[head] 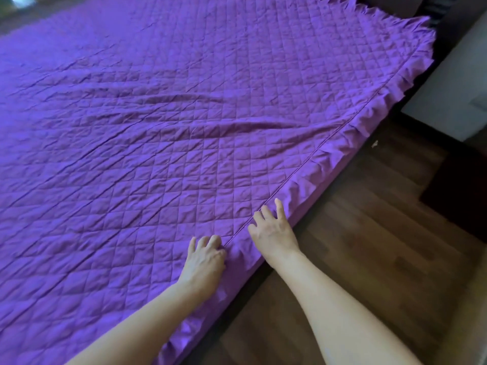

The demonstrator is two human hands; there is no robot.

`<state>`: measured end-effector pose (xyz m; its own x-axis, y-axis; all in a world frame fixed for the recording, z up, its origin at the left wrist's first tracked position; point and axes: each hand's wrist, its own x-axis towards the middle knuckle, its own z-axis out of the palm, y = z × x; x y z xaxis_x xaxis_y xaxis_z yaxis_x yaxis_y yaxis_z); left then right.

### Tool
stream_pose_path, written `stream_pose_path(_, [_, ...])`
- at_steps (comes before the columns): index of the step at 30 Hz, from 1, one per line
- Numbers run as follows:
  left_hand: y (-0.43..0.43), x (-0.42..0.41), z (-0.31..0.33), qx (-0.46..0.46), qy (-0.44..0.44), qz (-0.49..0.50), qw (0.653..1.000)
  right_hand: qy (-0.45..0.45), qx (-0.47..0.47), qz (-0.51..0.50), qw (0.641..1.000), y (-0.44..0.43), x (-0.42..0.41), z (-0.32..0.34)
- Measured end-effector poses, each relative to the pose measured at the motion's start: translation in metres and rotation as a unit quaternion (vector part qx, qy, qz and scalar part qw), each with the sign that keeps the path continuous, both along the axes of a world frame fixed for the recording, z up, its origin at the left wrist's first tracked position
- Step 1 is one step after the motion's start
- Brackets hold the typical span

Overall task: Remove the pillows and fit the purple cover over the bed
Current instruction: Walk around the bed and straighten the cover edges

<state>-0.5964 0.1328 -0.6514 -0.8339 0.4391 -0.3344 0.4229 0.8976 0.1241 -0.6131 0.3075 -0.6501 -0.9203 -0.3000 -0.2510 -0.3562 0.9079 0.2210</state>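
1. The left hand (pixel 204 262) is seen at the near bed edge, fingers curled and bunching the purple cover (pixel 158 114) just beside its piped seam (pixel 303 169).
2. The right hand (pixel 274 230) is laid on the ruffled border (pixel 350 143) next to it, fingers spread, nothing gripped.
3. The cover is spread over the bed top; creases are noted across the middle.
4. Wooden floor (pixel 355 259) is seen to the right; the far ruffle corner lies against dark furniture (pixel 453 19).
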Motion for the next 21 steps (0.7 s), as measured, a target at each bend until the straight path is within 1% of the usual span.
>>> stream_pose_path(1, [-0.004,0.003,-0.001,0.034,0.014,-0.012,0.999,0.002,-0.005,-0.004,1.0,0.0,0.007,-0.003])
stream_pose_path(3, [-0.008,0.009,-0.002,0.056,0.007,-0.039,0.998,0.006,-0.009,-0.017,1.0,0.002,0.021,-0.011])
stream_pose_path(4, [-0.008,0.01,-0.003,0.065,0.013,-0.046,0.997,0.009,-0.016,-0.042,0.999,0.002,0.026,-0.01])
stream_pose_path(6, [-0.012,0.01,-0.003,0.087,0.012,-0.04,0.995,0.031,-0.066,-0.072,0.995,-0.003,0.031,-0.01])
stream_pose_path(7, [-0.015,0.012,-0.003,0.107,0.001,-0.033,0.994,0.021,-0.077,-0.068,0.995,-0.008,0.033,-0.011])
stream_pose_path(9, [-0.023,0.013,-0.009,0.147,0.004,-0.025,0.989,-0.001,-0.051,-0.034,0.998,-0.015,0.03,-0.013])
stream_pose_path(11, [-0.036,0.021,-0.015,0.12,-0.024,0.01,0.992,-0.033,-0.014,-0.021,0.999,-0.022,0.024,-0.015])
stream_pose_path(12, [-0.041,0.025,-0.02,0.099,-0.029,0.018,0.994,-0.031,-0.013,-0.017,0.999,-0.026,0.022,-0.016])
stream_pose_path(14, [-0.048,0.033,-0.024,0.085,-0.002,0.007,0.996,-0.013,0.004,-0.024,1.0,-0.032,0.018,-0.015])
stream_pose_path(15, [-0.052,0.035,-0.028,0.101,0.031,0.009,0.994,0.012,0.009,-0.019,1.0,-0.032,0.015,-0.015])
stream_pose_path(17, [-0.055,0.039,-0.031,0.153,0.061,0.032,0.986,0.042,-0.014,-0.008,0.999,-0.031,0.015,-0.016])
stream_pose_path(18, [-0.055,0.041,-0.031,0.154,0.07,0.022,0.985,0.065,-0.023,0.002,0.998,-0.029,0.018,-0.016])
stream_pose_path(19, [-0.055,0.045,-0.032,0.143,0.073,0.007,0.987,0.087,-0.028,0.013,0.996,-0.024,0.023,-0.018])
stream_pose_path(21, [-0.056,0.054,-0.028,0.129,0.046,-0.014,0.99,0.123,-0.04,0.037,0.991,-0.016,0.039,-0.03])
